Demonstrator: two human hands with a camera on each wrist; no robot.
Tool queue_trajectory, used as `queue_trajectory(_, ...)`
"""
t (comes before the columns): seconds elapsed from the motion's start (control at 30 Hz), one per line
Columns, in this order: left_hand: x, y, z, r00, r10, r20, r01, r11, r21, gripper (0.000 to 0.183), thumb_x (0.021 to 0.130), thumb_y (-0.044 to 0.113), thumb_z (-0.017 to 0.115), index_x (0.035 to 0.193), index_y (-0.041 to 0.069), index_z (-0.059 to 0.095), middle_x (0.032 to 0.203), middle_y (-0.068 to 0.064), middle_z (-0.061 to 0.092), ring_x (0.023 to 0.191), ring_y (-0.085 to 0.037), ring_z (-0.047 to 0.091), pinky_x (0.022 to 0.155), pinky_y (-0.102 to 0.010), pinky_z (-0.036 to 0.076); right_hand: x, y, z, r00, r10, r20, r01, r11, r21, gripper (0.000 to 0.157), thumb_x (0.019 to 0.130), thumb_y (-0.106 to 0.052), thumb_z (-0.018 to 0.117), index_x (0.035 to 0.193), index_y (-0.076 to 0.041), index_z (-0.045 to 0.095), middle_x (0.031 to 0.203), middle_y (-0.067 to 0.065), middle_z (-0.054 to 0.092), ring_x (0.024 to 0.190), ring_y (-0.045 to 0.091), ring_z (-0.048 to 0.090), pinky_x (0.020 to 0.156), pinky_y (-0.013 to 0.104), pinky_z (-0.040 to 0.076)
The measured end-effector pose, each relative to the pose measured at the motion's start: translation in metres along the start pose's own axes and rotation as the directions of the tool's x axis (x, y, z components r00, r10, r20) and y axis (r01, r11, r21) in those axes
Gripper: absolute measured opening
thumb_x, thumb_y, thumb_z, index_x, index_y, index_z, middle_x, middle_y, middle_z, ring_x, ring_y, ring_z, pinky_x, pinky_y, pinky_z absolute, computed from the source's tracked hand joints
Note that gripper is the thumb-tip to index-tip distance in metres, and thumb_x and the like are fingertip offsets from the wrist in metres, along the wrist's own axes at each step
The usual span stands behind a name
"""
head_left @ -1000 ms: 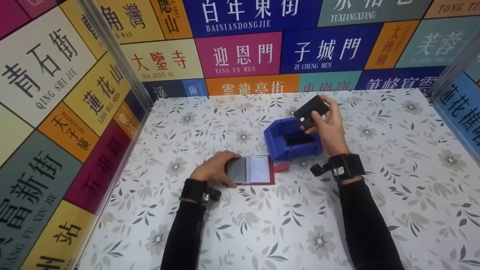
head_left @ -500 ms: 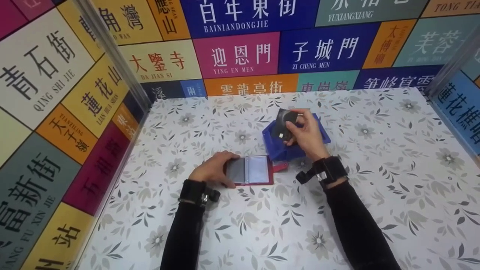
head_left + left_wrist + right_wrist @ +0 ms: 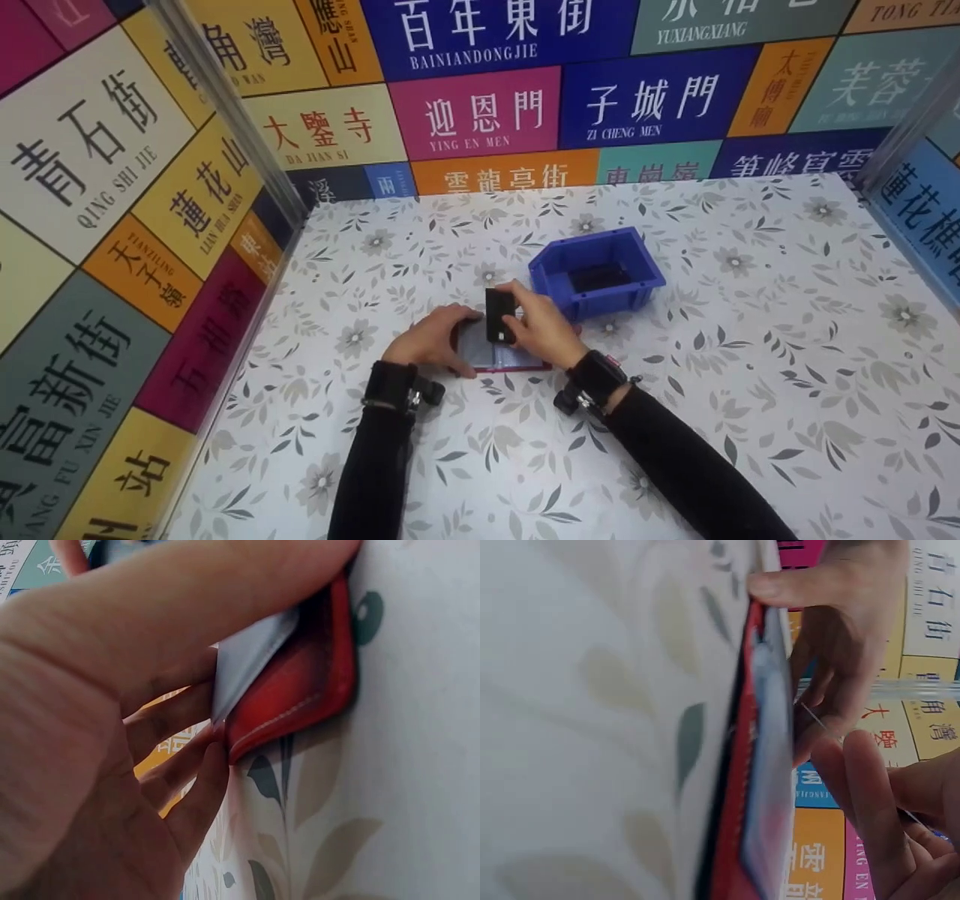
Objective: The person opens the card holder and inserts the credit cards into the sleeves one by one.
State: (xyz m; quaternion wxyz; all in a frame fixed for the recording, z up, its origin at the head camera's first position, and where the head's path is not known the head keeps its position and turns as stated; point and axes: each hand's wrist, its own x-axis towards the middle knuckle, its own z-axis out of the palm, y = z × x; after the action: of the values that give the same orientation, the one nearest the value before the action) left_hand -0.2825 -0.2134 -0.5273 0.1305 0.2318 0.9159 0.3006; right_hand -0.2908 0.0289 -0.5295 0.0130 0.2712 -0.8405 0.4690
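Note:
A red card holder (image 3: 517,368) with clear plastic sleeves (image 3: 474,349) lies opened out on the table. My left hand (image 3: 435,339) holds its left side, thumb at the near corner and fingers at the far edge. In the left wrist view the red cover (image 3: 289,701) shows stitching, with the thumb across it. Above the holder's middle, my right hand (image 3: 546,324) pinches a black card (image 3: 496,313) with a small pale chip, tilted up. In the right wrist view the card (image 3: 815,718) shows as a thin edge beside the fingers (image 3: 870,787), over the sleeves.
Behind the right hand stands a blue plastic bin (image 3: 611,306) with dark flat things (image 3: 600,277) inside. A white tabletop (image 3: 750,375) with a leaf and flower print spreads all round. Panels with street names (image 3: 480,112) rise at the back and sides.
My right hand has carried the black card from above the blue bin leftward and nearer, to over the card holder. The left hand has kept its hold in the same place.

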Motion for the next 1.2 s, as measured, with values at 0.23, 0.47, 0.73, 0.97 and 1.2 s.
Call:
queue_trajectory(0.23,0.001,-0.002,0.000,1.000,-0.030,-0.001,0.030,0.999,-0.029,0.096,0.059,0.020,0.101,0.144,0.010,0.057,0.138,-0.009,0.061,0.127,-0.027,0.056,0.114,-0.042,0.043,0.000,0.002,-0.003,0.988,0.151,-0.007,-0.151,0.988,-0.008,0.050,0.092,0.004,0.070,0.139,-0.005,0.057,0.100,0.018,0.067,0.053,0.015,0.068,0.048,0.029,0.057)
queue_trajectory(0.47,0.000,-0.003,0.000,1.000,-0.027,0.000,0.027,0.999,-0.030,0.096,0.060,0.021,0.102,0.144,0.009,0.058,0.137,-0.008,0.062,0.125,-0.027,0.056,0.113,-0.042,0.043,-0.002,-0.002,-0.002,0.970,0.237,0.055,-0.234,0.971,-0.044,0.044,0.090,0.001,0.075,0.132,-0.002,0.061,0.077,0.012,0.063,0.049,0.015,0.067,0.047,0.029,0.056)
queue_trajectory(0.73,0.000,-0.001,0.002,0.999,-0.040,-0.005,0.040,0.999,-0.013,0.097,0.060,0.021,0.101,0.145,0.010,0.057,0.137,-0.007,0.062,0.125,-0.025,0.056,0.113,-0.039,0.043,-0.005,-0.001,0.002,0.960,0.252,0.119,-0.251,0.968,-0.023,0.046,0.088,-0.005,0.079,0.132,-0.001,0.067,0.067,0.006,0.067,0.046,0.010,0.064,0.046,0.024,0.052)
queue_trajectory(0.97,0.000,-0.002,0.003,1.000,-0.026,-0.012,0.026,0.999,-0.030,0.097,0.060,0.020,0.101,0.145,0.009,0.057,0.138,-0.008,0.062,0.123,-0.026,0.056,0.112,-0.041,0.044,-0.006,0.000,0.012,0.959,0.274,0.072,-0.277,0.961,0.025,0.053,0.085,-0.009,0.083,0.132,0.003,0.059,0.069,0.006,0.066,0.044,0.008,0.062,0.046,0.023,0.052)
queue_trajectory(1.2,0.001,-0.003,0.002,1.000,-0.017,-0.011,0.017,1.000,-0.015,0.098,0.060,0.022,0.102,0.145,0.009,0.056,0.139,-0.007,0.062,0.125,-0.026,0.056,0.113,-0.041,0.043,-0.006,-0.002,0.023,0.975,0.212,-0.061,-0.214,0.976,-0.031,0.046,0.079,-0.011,0.089,0.118,0.003,0.070,0.077,0.008,0.071,0.057,0.014,0.068,0.067,0.034,0.061)
